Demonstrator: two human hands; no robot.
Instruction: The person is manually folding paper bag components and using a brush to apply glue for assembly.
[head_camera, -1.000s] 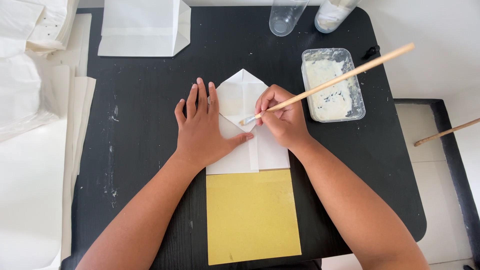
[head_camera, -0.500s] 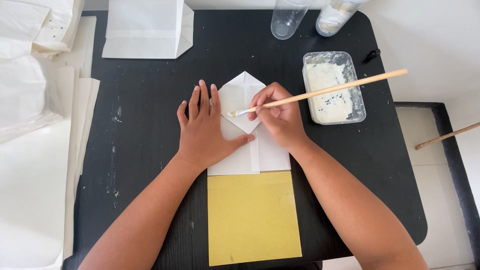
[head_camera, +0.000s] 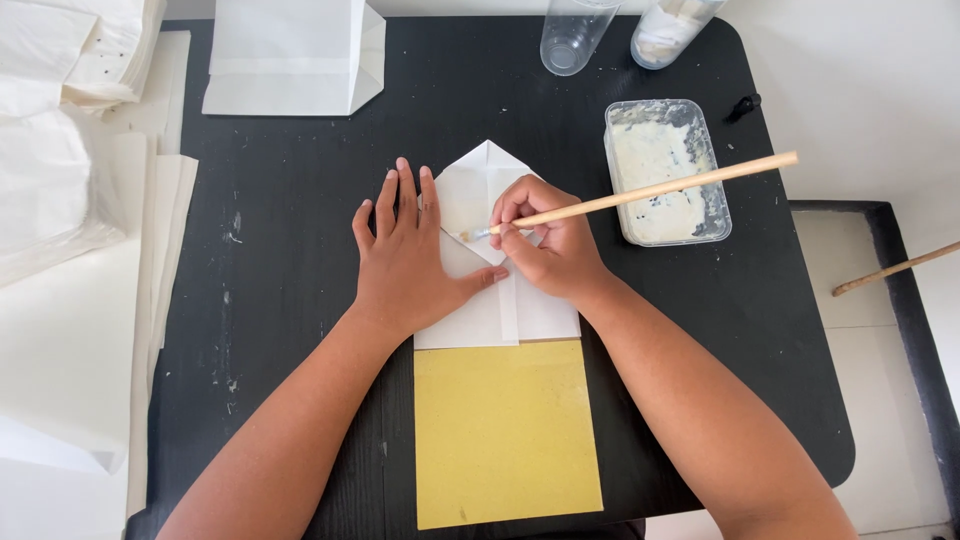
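Sweeping brush leftward since earlier, right hand pinching it; left hand spread, pinning light, floppy folded paper

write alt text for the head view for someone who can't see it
Seen from above, the right hand holds a wooden brush to a folded white paper that the left hand presses flat on a black table. A tub of white paste sits to the right.
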